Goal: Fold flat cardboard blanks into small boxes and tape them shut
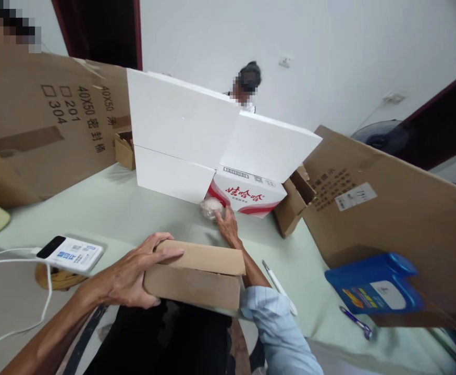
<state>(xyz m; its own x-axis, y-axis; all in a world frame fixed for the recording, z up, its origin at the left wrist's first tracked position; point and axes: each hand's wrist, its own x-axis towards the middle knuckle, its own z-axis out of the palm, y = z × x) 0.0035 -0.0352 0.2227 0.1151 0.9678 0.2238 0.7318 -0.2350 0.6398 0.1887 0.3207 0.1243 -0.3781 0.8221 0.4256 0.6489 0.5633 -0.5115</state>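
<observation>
A brown box (196,255) sits at the worktop's (165,208) near edge, above the person's lap. Of the hands, the left (137,268) spans its left end, thumb and fingers clamped on it; the right (228,226) reaches past, half-curled, touching a clear plastic bundle (212,208), its grip unclear. Just behind stands a red-and-white carton (251,192) beside white panels (181,120). Green surface stretches leftward to a phone (73,255); rightward, a white slim tool (278,286) lies near the sleeve.

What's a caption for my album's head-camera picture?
Left hand grips a cardboard box; right hand touches a crumpled plastic bundle.
</observation>
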